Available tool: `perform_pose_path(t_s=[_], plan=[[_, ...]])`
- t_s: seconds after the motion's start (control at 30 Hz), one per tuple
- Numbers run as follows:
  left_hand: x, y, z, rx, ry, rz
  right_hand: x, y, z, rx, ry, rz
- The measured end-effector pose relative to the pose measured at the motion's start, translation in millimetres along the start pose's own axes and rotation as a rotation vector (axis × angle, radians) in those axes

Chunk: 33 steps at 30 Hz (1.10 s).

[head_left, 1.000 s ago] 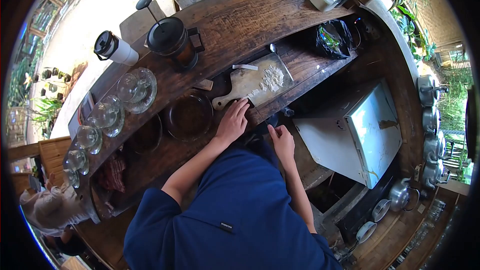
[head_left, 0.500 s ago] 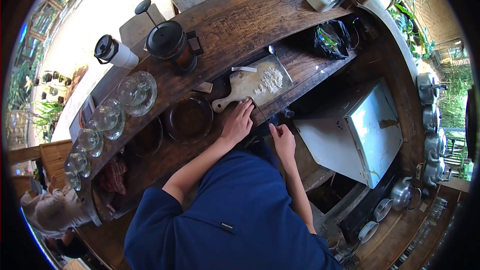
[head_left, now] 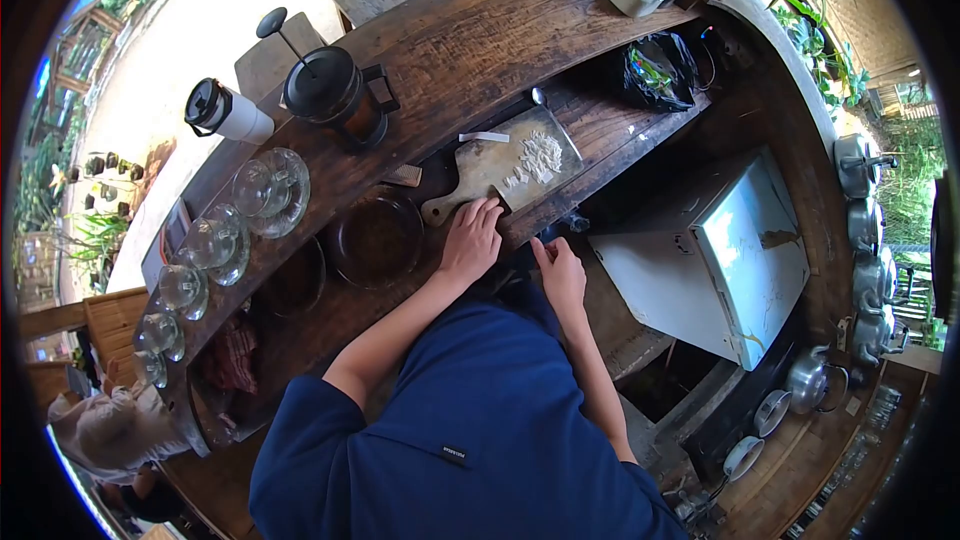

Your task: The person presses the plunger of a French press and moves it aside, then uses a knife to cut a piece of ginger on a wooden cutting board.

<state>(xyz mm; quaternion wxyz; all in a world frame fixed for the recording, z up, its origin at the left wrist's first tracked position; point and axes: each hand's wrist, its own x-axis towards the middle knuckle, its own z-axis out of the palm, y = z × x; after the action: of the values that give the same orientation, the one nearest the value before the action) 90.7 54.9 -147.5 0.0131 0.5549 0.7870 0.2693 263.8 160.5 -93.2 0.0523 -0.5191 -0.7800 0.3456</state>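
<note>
A pale cutting board (head_left: 480, 175) lies on the lower wooden shelf, its handle pointing left. White chopped pieces (head_left: 540, 157) are heaped on its right half, and a few flat ones lie nearer its front edge. A white strip (head_left: 484, 137) rests along the far edge. My left hand (head_left: 472, 242) lies palm down with its fingertips on the near edge of the board, beside the handle. Just right of it, my right hand (head_left: 560, 273) is closed in front of the shelf edge, thumb against fingers; what it pinches is too thin to make out.
Dark round plates (head_left: 376, 242) sit left of the board. Glass cups on saucers (head_left: 272, 192), a French press (head_left: 335, 100) and a white flask (head_left: 230, 112) line the upper counter. A black bag (head_left: 658, 72) and a spoon (head_left: 539, 97) lie beyond; a white box (head_left: 710, 260) stands right.
My right hand has shifted slightly left and up, closer to the shelf edge. The thin dark item seen between it and the board no longer shows clearly. My left fingers are slightly more bent.
</note>
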Motion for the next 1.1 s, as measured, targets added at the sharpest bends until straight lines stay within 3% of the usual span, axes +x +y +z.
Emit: perform_pose_path(t_s=[0.8,1.1], plan=[[-6,-5,-3,-0.091,0.085,-0.015,-12,2,-10,0.04,-0.035,0.063],[-5,-9,-4,0.044,-0.019,0.016,-6,0,-2,0.004,-0.019,0.029]])
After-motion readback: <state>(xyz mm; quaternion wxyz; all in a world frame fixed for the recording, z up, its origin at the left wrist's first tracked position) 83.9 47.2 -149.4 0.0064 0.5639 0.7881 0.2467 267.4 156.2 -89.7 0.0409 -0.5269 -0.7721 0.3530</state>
